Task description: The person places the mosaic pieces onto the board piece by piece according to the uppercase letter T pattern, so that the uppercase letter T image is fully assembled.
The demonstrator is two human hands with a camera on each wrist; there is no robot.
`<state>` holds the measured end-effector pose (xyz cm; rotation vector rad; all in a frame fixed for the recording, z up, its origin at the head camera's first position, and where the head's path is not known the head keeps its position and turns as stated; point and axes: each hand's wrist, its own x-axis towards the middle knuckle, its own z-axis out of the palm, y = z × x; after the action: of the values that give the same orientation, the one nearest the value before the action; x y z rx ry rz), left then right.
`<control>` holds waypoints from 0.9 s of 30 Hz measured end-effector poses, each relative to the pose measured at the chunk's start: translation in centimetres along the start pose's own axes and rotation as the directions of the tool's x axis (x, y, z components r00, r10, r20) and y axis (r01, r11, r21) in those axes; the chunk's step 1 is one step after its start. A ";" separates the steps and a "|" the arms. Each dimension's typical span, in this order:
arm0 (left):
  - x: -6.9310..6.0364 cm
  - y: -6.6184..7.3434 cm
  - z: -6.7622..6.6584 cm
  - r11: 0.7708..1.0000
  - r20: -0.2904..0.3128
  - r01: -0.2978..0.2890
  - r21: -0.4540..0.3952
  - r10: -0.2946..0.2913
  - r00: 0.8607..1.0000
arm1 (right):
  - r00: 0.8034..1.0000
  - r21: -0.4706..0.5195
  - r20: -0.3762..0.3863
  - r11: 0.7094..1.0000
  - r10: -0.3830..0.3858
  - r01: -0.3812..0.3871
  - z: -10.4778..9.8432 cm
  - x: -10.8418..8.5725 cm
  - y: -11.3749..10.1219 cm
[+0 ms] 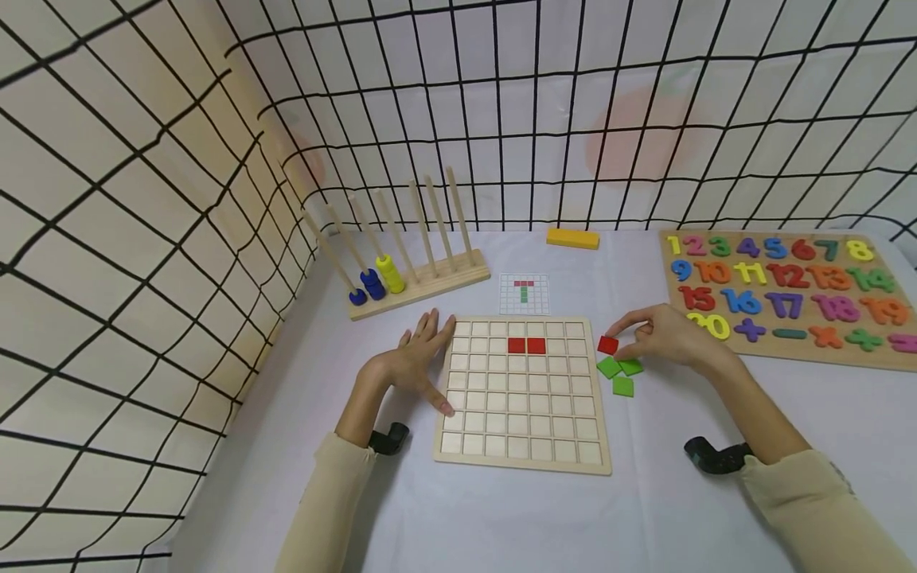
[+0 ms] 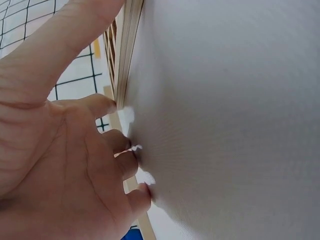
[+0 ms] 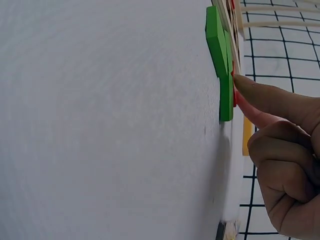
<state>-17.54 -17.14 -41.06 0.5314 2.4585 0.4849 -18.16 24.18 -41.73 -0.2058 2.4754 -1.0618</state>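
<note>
A wooden grid board [image 1: 526, 398] lies flat on the white table, with two red square tiles [image 1: 526, 345] side by side in its second row. My left hand [image 1: 411, 362] spreads its fingers at the board's left edge. Its thumb tip touches the rim, and the index fingertip is by the upper left corner. To the right of the board, my right hand [image 1: 662, 338] pinches a loose red tile [image 1: 607, 344] between thumb and index finger. Several green tiles [image 1: 623, 387] lie just beneath it. In the right wrist view, green tiles [image 3: 216, 42] partly hide the red one.
Behind the board lies a small pattern card [image 1: 524, 294] with a red and green T. A wooden peg rack [image 1: 423, 282] with blue and yellow rings stands back left. A yellow block [image 1: 573, 239] and a number board [image 1: 781, 278] are farther back. Black netting [image 1: 501, 119] encloses the table.
</note>
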 end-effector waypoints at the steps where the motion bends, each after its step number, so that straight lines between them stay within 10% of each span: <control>1: 0.0 0.0 0.0 1.000 0.000 0.000 0.001 0.000 1.000 | 1.000 0.001 0.004 1.000 0.006 -0.006 0.0 0.0 -0.1; 27: 0.1 -0.1 0.1 1.000 0.004 0.001 -0.002 -0.001 1.000 | 0.994 -0.033 -0.080 0.997 0.071 -0.074 0.4 0.7 -0.4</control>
<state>-17.60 -17.15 -41.26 0.5301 2.4540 0.4848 -18.59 23.44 -41.97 -0.0859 2.5530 -1.0148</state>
